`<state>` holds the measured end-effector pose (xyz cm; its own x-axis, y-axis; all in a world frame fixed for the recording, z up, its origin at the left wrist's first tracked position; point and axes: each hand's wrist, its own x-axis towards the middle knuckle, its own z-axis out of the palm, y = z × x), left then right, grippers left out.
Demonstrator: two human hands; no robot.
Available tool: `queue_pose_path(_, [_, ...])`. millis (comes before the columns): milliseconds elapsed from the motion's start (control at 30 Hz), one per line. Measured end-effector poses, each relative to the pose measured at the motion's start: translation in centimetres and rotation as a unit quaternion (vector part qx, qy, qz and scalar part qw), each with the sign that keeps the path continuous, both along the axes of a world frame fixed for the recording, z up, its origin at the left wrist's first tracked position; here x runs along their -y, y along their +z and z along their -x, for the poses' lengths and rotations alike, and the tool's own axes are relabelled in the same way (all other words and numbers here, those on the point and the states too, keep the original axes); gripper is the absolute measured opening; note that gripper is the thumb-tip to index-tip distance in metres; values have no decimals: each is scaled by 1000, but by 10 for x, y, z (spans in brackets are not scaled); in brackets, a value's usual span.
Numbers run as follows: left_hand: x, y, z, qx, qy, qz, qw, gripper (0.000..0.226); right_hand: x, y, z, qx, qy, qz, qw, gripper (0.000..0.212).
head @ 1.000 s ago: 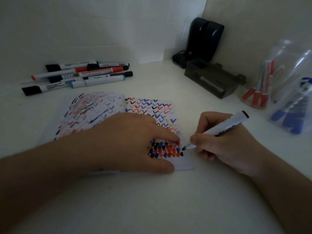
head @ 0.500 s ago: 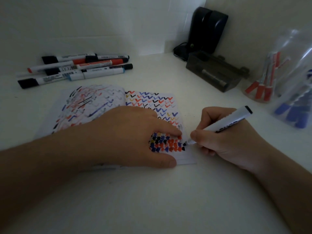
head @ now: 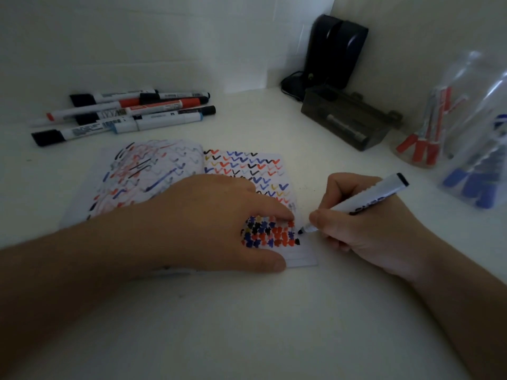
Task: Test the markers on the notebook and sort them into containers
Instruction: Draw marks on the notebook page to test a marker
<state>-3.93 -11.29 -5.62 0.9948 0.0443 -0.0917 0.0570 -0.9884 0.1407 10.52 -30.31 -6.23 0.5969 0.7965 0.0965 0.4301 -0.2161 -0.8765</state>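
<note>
The left hand (head: 208, 223) presses flat on the notebook (head: 244, 171) while the right hand (head: 365, 223) pinches a marker (head: 367, 202), apparently black, its tip on the page.

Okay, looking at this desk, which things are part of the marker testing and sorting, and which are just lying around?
In the job:
- black marker, held by the right hand
- notebook, pressed flat by the left hand
- marker pile
- cup of red markers
- cup of blue markers
- dark tray, one marker inside

Lying about:
- black device
</note>
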Motion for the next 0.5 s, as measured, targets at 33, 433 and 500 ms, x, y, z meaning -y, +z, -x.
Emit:
queue_pose_path(33, [0, 0, 2, 16, -1, 22, 1000, 72, 0, -1, 0, -8, 7, -4, 1000, 32])
queue_pose_path(433, [-28, 4, 9, 88, 49, 296, 950, 32, 2, 0, -12, -337, 138, -167, 916, 50])
queue_pose_path(500, [-27, 5, 9, 91, 50, 303, 947, 32, 2, 0, -14, -332, 139, -164, 918, 51])
